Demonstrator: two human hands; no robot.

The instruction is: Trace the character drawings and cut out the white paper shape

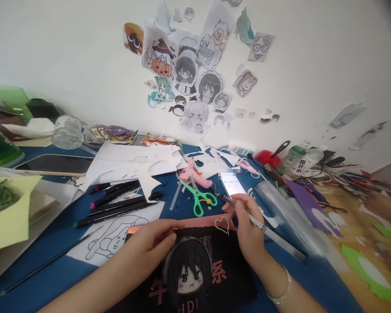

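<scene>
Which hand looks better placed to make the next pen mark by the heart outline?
Likely the right hand: it already grips the pen and sits right beside the heart outline. The left hand has no pen and rests on the black printed item, farther from the heart.

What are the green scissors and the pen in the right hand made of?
Green scissors: the handles look like smooth plastic, being evenly bright green; I can't be sure about the blades.
Pen in the right hand: probably smooth plastic, because its back end looks cloudy and see-through.
</scene>
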